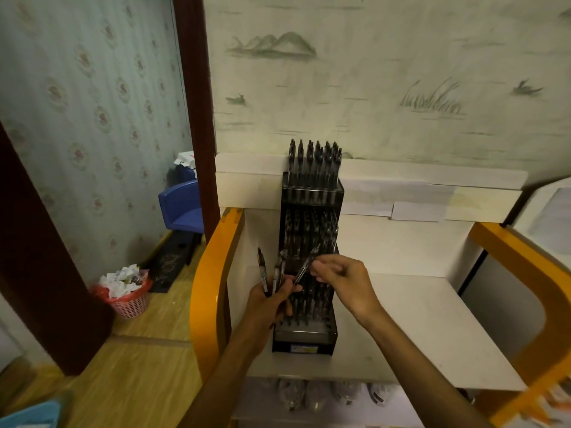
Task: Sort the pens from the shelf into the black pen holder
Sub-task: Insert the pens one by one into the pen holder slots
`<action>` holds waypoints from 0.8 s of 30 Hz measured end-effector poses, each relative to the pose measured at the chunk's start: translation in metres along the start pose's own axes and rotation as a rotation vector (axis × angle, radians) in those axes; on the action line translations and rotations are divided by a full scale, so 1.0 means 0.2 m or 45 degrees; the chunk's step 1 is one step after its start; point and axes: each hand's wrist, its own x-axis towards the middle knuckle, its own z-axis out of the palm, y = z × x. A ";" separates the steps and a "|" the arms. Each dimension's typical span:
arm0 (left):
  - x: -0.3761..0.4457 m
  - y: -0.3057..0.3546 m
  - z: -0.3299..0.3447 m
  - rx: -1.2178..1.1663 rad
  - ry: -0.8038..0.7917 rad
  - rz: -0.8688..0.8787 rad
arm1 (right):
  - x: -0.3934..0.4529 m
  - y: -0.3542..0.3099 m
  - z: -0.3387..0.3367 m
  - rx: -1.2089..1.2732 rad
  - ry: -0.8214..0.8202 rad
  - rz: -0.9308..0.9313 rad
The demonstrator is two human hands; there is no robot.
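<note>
At a white shelf (417,307), the left hand (272,301) grips a small bundle of pens (273,273) upright just left of the tiered black pen holder (306,332) — while the right hand (336,278) pinches a single pen (304,267) at a slant over the holder's middle tier. The step in hand looks to be slotting pens one by one; next, that pen needs tipping upright over a free slot — most far slots already look full

Both forearms reach forward, bare. Left hand (272,299) low, fingers curled round a bunch of pens (272,273), tips pointing up. Right hand (341,278) just right of it and slightly higher, wrist bent, thumb and fingertips pinching a single pen (304,268) tilted between the hands.
</note>
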 end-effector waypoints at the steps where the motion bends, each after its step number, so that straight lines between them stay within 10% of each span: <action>1: 0.00 0.00 0.01 0.008 -0.004 -0.002 | 0.00 -0.02 0.01 0.099 -0.008 0.015; 15: 0.04 -0.04 -0.02 0.045 0.031 -0.082 | 0.04 0.02 0.00 0.391 0.123 0.100; 24: 0.10 -0.06 -0.16 -0.048 0.097 -0.147 | 0.00 0.16 -0.09 -0.331 0.235 -0.095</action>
